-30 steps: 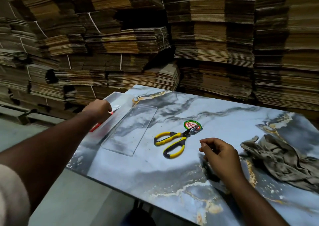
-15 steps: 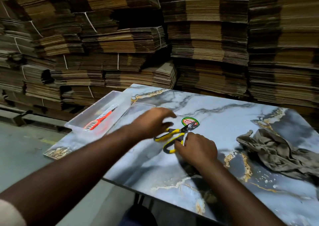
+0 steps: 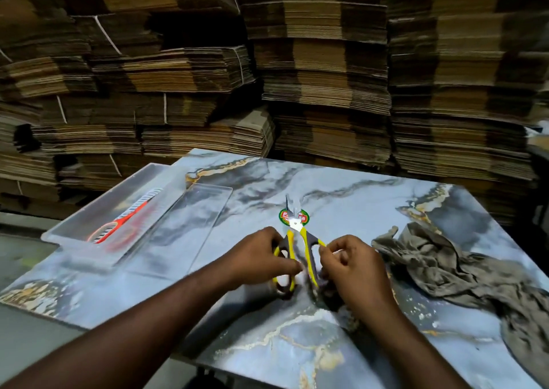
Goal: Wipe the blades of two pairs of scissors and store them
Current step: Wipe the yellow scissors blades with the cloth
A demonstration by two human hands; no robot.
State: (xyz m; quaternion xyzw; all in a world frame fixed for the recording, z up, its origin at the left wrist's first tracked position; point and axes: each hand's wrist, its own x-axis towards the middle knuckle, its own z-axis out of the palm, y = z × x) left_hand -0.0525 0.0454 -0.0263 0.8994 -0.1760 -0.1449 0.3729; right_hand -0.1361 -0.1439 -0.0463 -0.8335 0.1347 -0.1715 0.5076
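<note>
From the head view I see both hands meeting at the middle of the marble-patterned table [image 3: 341, 198]. The left hand [image 3: 258, 258] curls its fingers round one loop of the yellow-and-black scissors [image 3: 300, 249], and the right hand [image 3: 353, 267] grips the other loop, thumb and fingers bent round the yellow handle. The scissors point away from me, handles spread wide between the two hands, blades [image 3: 292, 210] parted and raised over a round green-and-red sticker [image 3: 304, 217] on the tabletop (the blades are blurred, so I cannot tell how far they stand open).

To the left, at the table's far-left corner, I see a clear plastic box [image 3: 74, 228] with the red scissors [image 3: 124, 219] lying inside it, handles toward me. Just beside the box on its right, a clear flat lid [image 3: 190, 225] lies on the table, well apart from the hands.

To the right of the right hand I see a crumpled grey-brown cloth [image 3: 439, 267] spread on the table, running toward the near-right edge; its nearest fold lies close beside the right hand, though I cannot tell whether they touch.

Behind the table, stacks of flattened cardboard [image 3: 326, 91] fill the whole background, some bundles tied with white string.
</note>
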